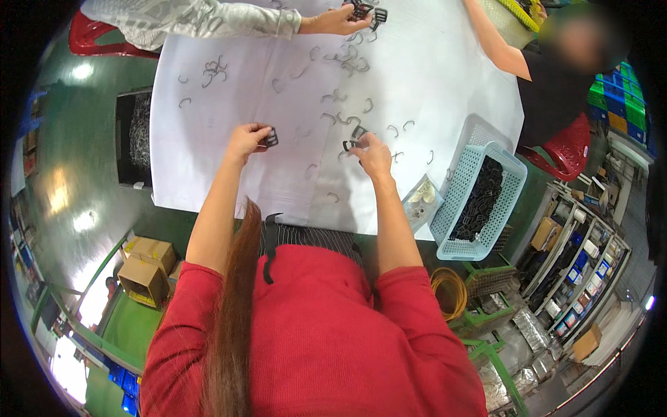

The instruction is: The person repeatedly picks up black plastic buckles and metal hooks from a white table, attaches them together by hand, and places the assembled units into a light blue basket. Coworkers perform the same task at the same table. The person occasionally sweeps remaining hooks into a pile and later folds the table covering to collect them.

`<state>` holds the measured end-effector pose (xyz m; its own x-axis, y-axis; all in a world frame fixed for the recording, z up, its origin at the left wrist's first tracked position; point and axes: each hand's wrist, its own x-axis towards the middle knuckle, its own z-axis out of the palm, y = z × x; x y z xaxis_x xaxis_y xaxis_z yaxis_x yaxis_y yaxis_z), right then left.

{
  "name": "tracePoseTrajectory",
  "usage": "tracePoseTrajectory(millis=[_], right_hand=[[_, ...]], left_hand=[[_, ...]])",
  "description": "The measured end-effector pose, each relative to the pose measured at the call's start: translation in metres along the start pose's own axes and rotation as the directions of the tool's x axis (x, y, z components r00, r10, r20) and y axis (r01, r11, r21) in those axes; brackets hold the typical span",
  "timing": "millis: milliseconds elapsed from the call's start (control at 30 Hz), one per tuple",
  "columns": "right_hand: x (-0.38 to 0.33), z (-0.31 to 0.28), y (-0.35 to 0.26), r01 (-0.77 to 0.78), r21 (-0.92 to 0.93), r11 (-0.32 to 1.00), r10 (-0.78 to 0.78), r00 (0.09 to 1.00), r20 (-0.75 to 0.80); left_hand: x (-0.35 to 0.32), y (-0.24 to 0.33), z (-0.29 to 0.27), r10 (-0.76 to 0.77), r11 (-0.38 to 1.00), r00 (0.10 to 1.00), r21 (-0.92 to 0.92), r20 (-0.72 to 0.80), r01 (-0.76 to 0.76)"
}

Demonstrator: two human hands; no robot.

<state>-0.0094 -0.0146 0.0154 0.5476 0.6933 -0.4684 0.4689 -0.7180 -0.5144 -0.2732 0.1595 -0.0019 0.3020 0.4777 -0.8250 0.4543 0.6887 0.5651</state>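
Over the white-covered table [229, 76], my left hand [246, 142] pinches a black slotted plastic buckle [272, 137] between thumb and fingers. My right hand [376, 157] is closed on a black buckle piece [349, 146] to its left. A second black piece [359, 132] shows just beyond those fingertips; whether it is also gripped, I cannot tell. Small dark curved strips [328, 118] lie scattered around and beyond my right hand. More curved strips [214, 69] form a loose group at the far left.
A light-blue basket [512, 182] of black plastic pieces stands at the right table edge, against a grey tray [478, 130]. Beside it lies a clear bag [422, 201] with pale contents. A co-worker's hand [338, 21] holds black buckles across the table; another person's arm [495, 43] reaches in from the right.
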Motion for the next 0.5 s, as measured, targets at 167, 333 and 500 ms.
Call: tracePoseTrajectory(millis=[167,333,500], right_hand=[[0.020,-0.012,-0.002,-0.102,-0.236,0.966,0.092,0.994,-0.052],[0.011,-0.026,0.009,-0.151,-0.115,0.982,0.142,0.986,-0.087],[-0.037,-0.120,0.099,-0.274,0.223,0.936,0.344,0.850,-0.399]], left_hand=[[0.004,0.027,0.025,0.101,0.994,0.992,0.045,0.071,-0.104],[0.016,0.024,0.069,0.133,0.984,0.991,0.119,0.006,-0.132],[-0.030,0.072,0.236,0.245,0.964,0.863,-0.021,0.441,-0.264]])
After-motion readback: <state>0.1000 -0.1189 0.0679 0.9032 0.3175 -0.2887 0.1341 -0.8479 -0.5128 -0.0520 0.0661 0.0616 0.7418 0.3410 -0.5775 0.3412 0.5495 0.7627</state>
